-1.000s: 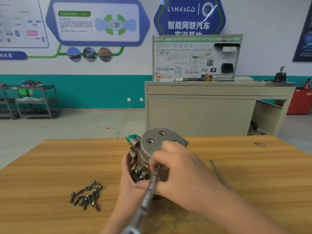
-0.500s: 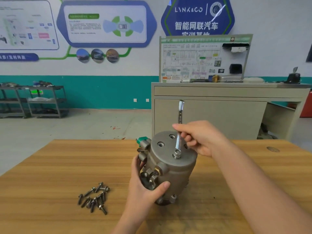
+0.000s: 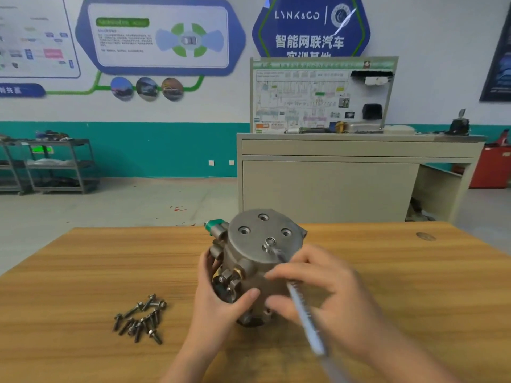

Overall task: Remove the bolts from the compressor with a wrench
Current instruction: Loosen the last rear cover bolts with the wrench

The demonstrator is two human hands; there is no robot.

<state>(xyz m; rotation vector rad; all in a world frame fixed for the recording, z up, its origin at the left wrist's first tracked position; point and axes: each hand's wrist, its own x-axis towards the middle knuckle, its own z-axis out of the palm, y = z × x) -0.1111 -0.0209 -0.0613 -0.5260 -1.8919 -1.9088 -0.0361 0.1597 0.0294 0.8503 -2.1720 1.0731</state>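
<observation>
A grey metal compressor (image 3: 257,239) stands upright on the wooden table (image 3: 83,272), its round top plate facing me with three empty bolt holes. One bolt (image 3: 269,242) still sits in the top plate. My left hand (image 3: 221,302) grips the compressor's side near its fittings. My right hand (image 3: 326,288) holds a slim wrench (image 3: 304,313), blurred by motion, whose head sits on that bolt while the handle points toward me. A green connector (image 3: 215,225) sticks out at the compressor's upper left.
Several loose bolts (image 3: 141,317) lie in a pile on the table left of my left hand. A small dark knot (image 3: 425,236) marks the table's far right. Beyond the table stand a beige workbench (image 3: 331,183) and a metal rack (image 3: 55,167).
The wrench handle has swung from pointing up and away to pointing back toward me, still on the same bolt. My right hand came round with it. My left hand keeps its grip.
</observation>
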